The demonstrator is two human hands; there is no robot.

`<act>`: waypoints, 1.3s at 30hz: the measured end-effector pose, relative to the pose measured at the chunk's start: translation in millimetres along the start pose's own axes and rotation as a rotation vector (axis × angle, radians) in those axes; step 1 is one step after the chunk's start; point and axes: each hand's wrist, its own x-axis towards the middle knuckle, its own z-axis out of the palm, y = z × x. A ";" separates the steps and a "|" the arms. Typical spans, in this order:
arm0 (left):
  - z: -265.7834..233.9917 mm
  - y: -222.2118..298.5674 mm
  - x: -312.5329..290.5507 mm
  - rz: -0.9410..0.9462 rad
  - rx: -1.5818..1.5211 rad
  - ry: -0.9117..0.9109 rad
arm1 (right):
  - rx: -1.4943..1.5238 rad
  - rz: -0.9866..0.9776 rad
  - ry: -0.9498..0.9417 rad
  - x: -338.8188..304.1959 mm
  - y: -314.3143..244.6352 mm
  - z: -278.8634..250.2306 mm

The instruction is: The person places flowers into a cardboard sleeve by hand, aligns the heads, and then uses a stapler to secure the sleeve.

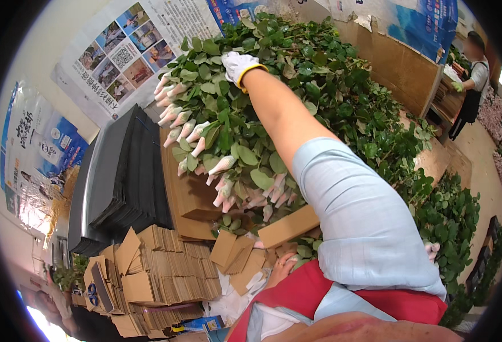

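Note:
My right hand (240, 68), in a white glove with a yellow cuff, reaches across to the top of a high pile of leafy cut flowers (331, 74). Its fingers curl into the leaves, and what they close on is hidden. Below and left of it, pale pink flower heads in white sleeves (197, 134) stick out of the pile. My left hand (279, 272) is bare and low down, close to my red apron (302, 290). Its fingers are bent together beside a few leaves (307, 249) and a cardboard strip (289, 226); their grip is partly hidden.
Left of the flowers stand black sheets (128, 171) and stacked folded cardboard (168, 265). Blue-handled scissors (92, 293) lie by the cardboard. A board partition (399, 74) rises behind. At the far right stands a co-worker (473, 80); another person (54, 305) is at the lower left.

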 end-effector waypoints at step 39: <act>-53.3 48.6 29.6 -0.084 0.048 -0.026 | 0.218 0.020 -0.075 10.5 -35.2 -18.7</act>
